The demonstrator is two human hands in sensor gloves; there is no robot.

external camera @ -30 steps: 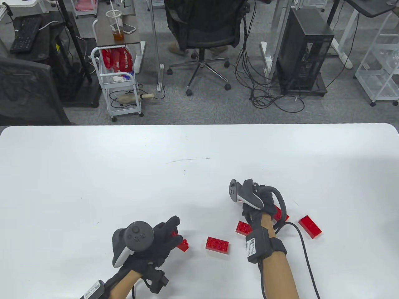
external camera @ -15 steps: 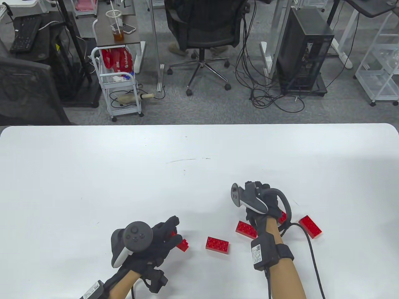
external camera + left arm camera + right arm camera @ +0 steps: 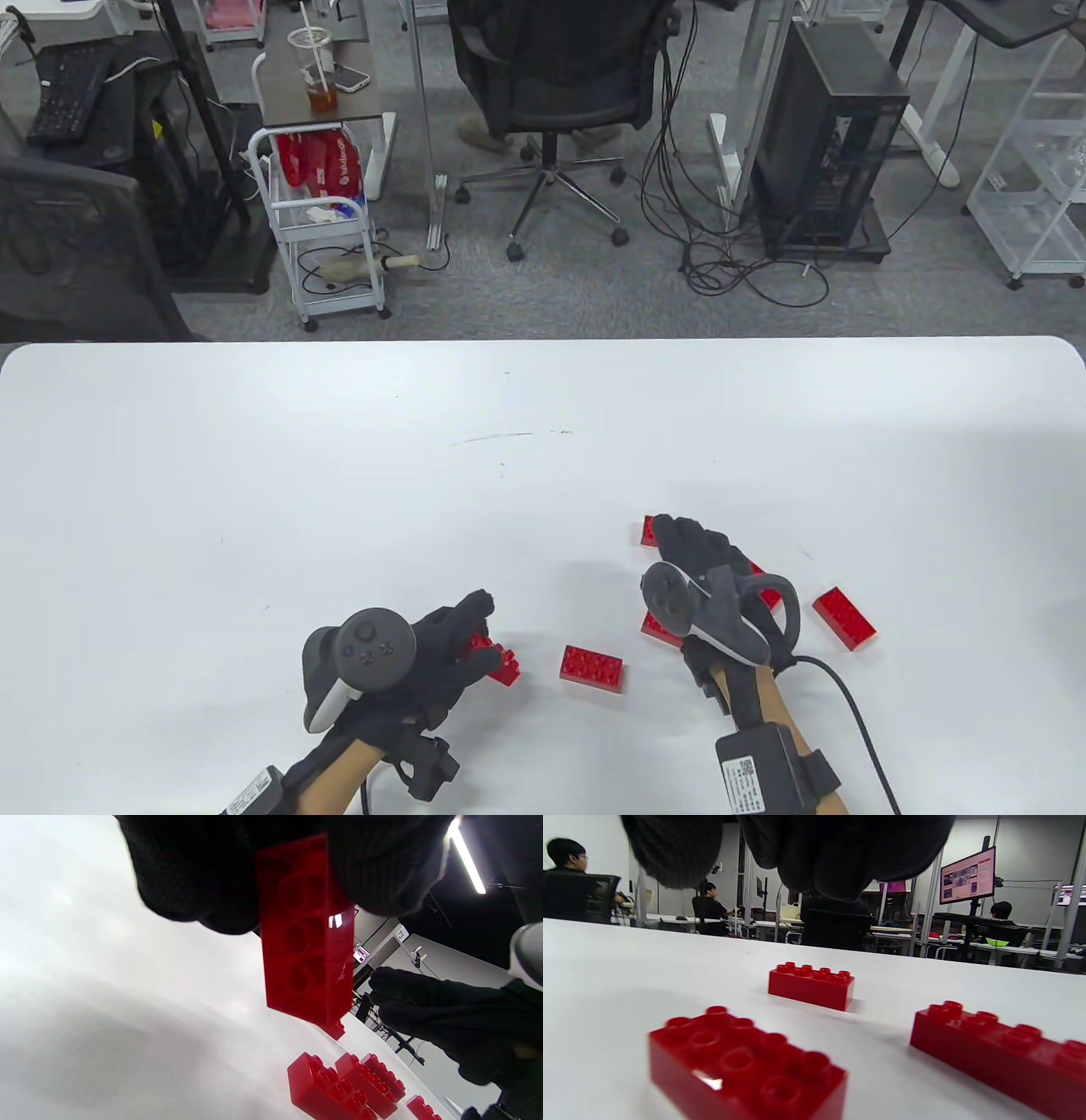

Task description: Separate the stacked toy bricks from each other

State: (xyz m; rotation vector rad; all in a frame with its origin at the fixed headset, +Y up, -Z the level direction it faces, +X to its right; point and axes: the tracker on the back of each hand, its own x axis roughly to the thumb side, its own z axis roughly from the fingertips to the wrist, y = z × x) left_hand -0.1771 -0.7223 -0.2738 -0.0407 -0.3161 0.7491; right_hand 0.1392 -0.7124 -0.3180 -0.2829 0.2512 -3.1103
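Observation:
My left hand (image 3: 479, 637) grips one red brick (image 3: 499, 660) low over the white table (image 3: 339, 475). In the left wrist view the brick's hollow underside (image 3: 305, 938) shows between my gloved fingers. My right hand (image 3: 683, 539) is spread and empty above a loose group of red bricks. One brick (image 3: 648, 531) lies just beyond its fingertips, and two more (image 3: 655, 628) (image 3: 770, 596) lie partly hidden under the hand. The right wrist view shows three separate bricks on the table: a near one (image 3: 746, 1060), a far one (image 3: 811, 984) and a right one (image 3: 1001, 1056).
Two more single red bricks lie on the table, one between my hands (image 3: 591, 668) and one to the right of my right hand (image 3: 843, 617). The right glove's cable (image 3: 848, 713) trails along the table. Chairs and carts stand beyond the table's far edge.
My right hand has drawn back toward the near edge and flattened, uncovering a brick at its fingertips. My left hand has barely moved and still holds its brick.

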